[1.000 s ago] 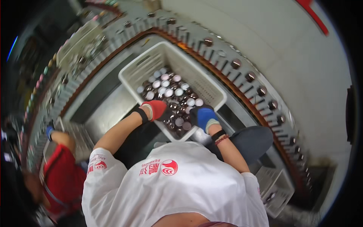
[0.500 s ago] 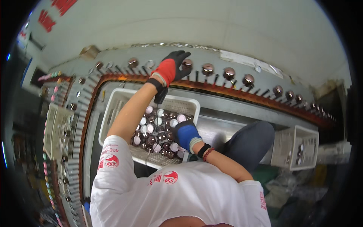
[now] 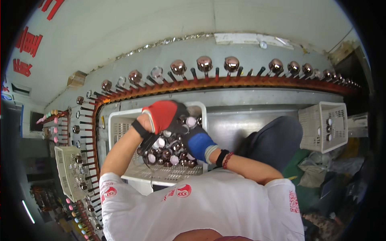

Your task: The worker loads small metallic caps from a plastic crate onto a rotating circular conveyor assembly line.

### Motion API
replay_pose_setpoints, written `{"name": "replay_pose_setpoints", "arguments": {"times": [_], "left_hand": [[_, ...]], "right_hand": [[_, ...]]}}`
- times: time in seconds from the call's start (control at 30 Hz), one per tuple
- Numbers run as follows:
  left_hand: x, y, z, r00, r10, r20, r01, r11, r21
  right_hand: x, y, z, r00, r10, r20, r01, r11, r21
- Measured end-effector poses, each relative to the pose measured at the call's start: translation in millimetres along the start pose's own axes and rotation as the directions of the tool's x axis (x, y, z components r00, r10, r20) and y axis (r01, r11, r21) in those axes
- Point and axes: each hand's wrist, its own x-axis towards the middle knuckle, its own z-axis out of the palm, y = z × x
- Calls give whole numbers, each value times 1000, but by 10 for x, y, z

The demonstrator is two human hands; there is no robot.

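Observation:
My left hand [image 3: 169, 115], in a red glove with black fingers, is over a white plastic crate [image 3: 156, 174]. Its fingers curl downward and largely hide what they hold. Just beside it, my right hand [image 3: 198, 143], in a blue glove with black fingers, reaches in from the right with its fingers bent. Where the fingertips meet, a greyish round piece [image 3: 184, 129] partly shows; which hand grips it is unclear. Under both hands lie many shiny dark-brown round caps [image 3: 166, 153], some turned to show pale pink or white round faces [image 3: 174, 160].
Behind the crate a curved conveyor rail [image 3: 209, 82] carries upright black stems, several topped with shiny brown domes [image 3: 231, 64]. At the right stands another white crate [image 3: 321, 141] with a few pieces. A cream crate [image 3: 70, 172] is at the left. My bent knee [image 3: 273, 138] rises right of the hands.
My left hand has come back from a brown dome on the rail, down to the crate beside my right hand. The right hand stays near the crate's right side. The whole view has shifted.

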Motion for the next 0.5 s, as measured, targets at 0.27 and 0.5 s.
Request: {"name": "replay_pose_setpoints", "arguments": {"times": [0.27,0.5], "left_hand": [[1516,-1088,-512,863,-247,-441,214,969,-124],[480,-276,-144,856,-10,-516,169,950,263]], "right_hand": [[238,87,49,996,-55,-69,54,998,-13],[202,159,-156,975,-172,-140,217,875,434]]}}
